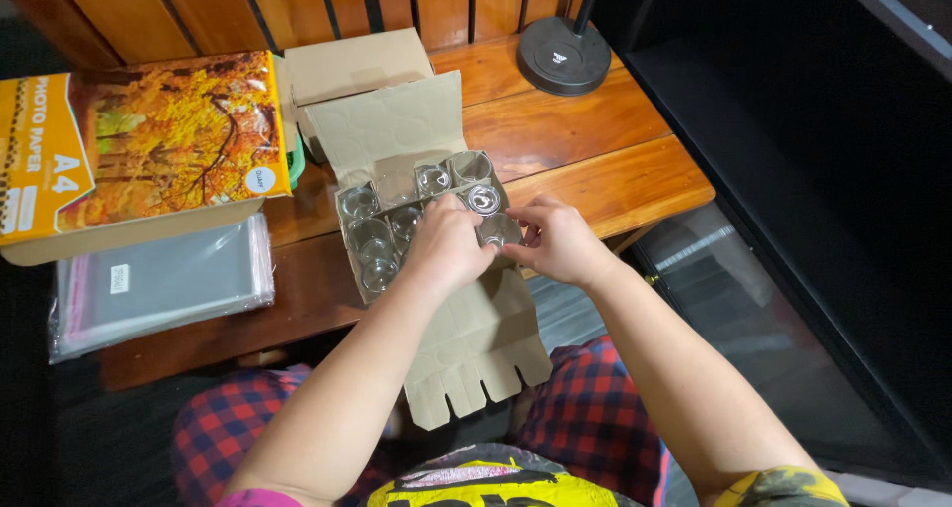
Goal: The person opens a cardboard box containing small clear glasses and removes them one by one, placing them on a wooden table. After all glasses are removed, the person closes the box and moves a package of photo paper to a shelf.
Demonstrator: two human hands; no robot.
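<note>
Cardboard tray: a grey-brown cardboard carrier lies opened flat on the wooden surface, its top flap folded back and its notched lower flap hanging over the near edge toward the person's lap.
Glass jars: small clear glass jars stand upright in the carrier's divided cells, set in rows, their round mouths facing up.
Left hand: the left hand rests palm down over the middle cells, fingers curled onto the jars; whether it actually grips one is hard to tell, since the knuckles hide the fingertips.
Right hand: the right hand sits at the carrier's right edge, fingers bent inward and pinching at the jar in the nearest right-hand cell.
Photo paper box: a flat rectangular box, orange-yellow at its left end with an autumn-tree picture and a small round white sticker, lies left of the carrier.
Clear sleeves: a stack of transparent plastic sleeves with a small white label lies just in front of that box.
Plain box: a brown cardboard box stands behind the carrier.
Lamp base: a round black base with a thin pole stands at the far right of the surface.
</note>
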